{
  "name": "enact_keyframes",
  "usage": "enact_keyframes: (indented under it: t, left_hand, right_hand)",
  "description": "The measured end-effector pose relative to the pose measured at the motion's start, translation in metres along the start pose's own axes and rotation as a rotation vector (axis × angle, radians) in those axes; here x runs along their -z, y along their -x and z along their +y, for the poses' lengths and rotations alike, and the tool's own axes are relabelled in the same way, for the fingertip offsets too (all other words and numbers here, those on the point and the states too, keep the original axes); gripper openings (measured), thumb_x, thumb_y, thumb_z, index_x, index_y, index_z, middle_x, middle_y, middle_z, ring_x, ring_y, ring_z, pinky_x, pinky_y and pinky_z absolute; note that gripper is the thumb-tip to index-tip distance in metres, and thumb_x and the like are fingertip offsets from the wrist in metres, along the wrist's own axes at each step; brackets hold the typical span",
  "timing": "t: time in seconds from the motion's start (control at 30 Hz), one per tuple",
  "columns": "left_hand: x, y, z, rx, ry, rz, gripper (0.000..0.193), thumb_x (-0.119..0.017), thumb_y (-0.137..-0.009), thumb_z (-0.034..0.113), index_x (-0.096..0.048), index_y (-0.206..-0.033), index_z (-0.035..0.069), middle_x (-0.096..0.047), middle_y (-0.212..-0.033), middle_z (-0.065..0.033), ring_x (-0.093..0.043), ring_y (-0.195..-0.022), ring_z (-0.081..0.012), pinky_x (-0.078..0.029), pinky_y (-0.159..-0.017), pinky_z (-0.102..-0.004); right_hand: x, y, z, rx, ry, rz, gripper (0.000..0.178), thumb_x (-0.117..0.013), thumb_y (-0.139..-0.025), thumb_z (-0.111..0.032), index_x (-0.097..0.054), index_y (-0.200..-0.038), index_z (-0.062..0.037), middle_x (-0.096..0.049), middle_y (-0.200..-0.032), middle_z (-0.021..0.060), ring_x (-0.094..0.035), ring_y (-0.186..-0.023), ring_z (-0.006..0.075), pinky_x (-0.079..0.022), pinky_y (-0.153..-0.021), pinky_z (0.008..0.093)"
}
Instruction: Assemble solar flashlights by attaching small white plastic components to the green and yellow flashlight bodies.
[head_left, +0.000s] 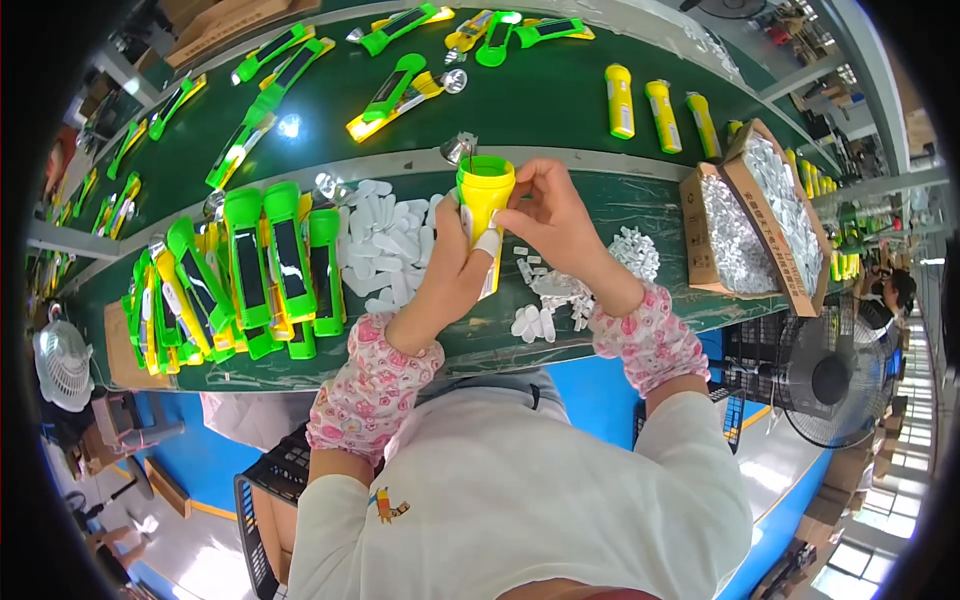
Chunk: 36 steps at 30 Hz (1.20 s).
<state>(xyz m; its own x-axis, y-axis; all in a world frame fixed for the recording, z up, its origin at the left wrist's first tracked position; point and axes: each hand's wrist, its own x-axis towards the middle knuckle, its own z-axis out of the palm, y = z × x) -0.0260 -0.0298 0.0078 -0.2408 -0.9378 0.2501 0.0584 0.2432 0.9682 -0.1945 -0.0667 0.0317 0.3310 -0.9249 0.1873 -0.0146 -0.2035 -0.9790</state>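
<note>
A yellow flashlight body [480,195] with a green inner rim stands nearly upright in front of me, its wide end up. My left hand [447,277] is closed around it; a white cover wraps the thumb tip. A silver reflector [458,149] sits beside the flashlight's open top, apparently joined by a wire. My right hand [556,228] is closed, with its thumb and fingertips pressed at the body's right side. Something small and white shows by that thumb, but what the fingers hold is unclear. Long white plastic covers [386,243] are heaped left of my hands.
Small white parts [634,251] and more loose pieces [560,293] lie on the right. A carton [738,235] brims with white parts. Green-and-yellow flashlights [247,255] are stacked at left. Others [396,90] lie on the green belt [540,100] beyond, with yellow ones [620,103] farther right.
</note>
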Motion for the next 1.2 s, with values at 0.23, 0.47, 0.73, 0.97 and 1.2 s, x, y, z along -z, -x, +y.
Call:
enact_keyframes:
  t: [0.23,0.47,0.73,0.97,1.2]
  left_hand:
    - [-0.018,-0.024,0.007,0.043,0.230,-0.069,0.048,-0.044,-0.095,0.009,-0.022,-0.135,-0.005,-0.043,-0.120,-0.0131,-0.047,-0.110,-0.0179,-0.040,-0.095,-0.0312]
    - [-0.020,-0.019,-0.001,0.067,0.184,-0.060,0.048,-0.043,-0.094,0.006,-0.021,-0.135,-0.005,-0.043,-0.120,-0.0139,-0.048,-0.109,-0.0184,-0.041,-0.093,-0.0308]
    - [-0.014,-0.010,0.005,0.115,0.299,-0.040,0.048,-0.046,-0.093,0.008,-0.021,-0.133,-0.004,-0.043,-0.118,-0.0130,-0.050,-0.106,-0.0172,-0.044,-0.090,-0.0315]
    - [-0.013,-0.007,0.011,0.144,0.330,-0.030,0.048,-0.048,-0.096,0.013,-0.021,-0.131,-0.004,-0.043,-0.118,-0.0127,-0.049,-0.106,-0.0165,-0.044,-0.090,-0.0312]
    - [-0.014,0.000,0.016,0.001,0.074,0.001,0.050,-0.048,-0.096,0.010,-0.018,-0.134,-0.006,-0.043,-0.121,-0.0148,-0.048,-0.111,-0.0187,-0.041,-0.094,-0.0312]
  right_hand:
    - [0.019,0.005,-0.025,0.569,0.701,0.179,0.027,-0.072,-0.079,0.003,-0.061,-0.102,-0.0045,-0.056,-0.098,0.0082,-0.059,-0.082,0.0184,-0.052,-0.069,0.0281]
    - [0.013,0.010,-0.028,0.434,0.585,0.134,0.023,-0.072,-0.078,0.003,-0.063,-0.098,-0.0044,-0.059,-0.097,0.0095,-0.061,-0.081,0.0194,-0.052,-0.068,0.0276]
    - [0.011,0.010,-0.018,0.190,0.111,0.089,0.016,-0.068,-0.081,0.002,-0.065,-0.096,-0.0019,-0.062,-0.091,0.0073,-0.062,-0.078,0.0159,-0.052,-0.068,0.0258]
    - [0.002,0.010,-0.023,0.255,0.247,0.139,0.012,-0.066,-0.083,0.005,-0.066,-0.094,-0.0003,-0.062,-0.092,0.0067,-0.061,-0.081,0.0130,-0.052,-0.069,0.0243]
    - [0.002,0.015,-0.044,0.355,0.567,0.083,0.007,-0.066,-0.082,0.003,-0.065,-0.087,-0.0021,-0.059,-0.089,0.0068,-0.059,-0.080,0.0154,-0.050,-0.065,0.0272]
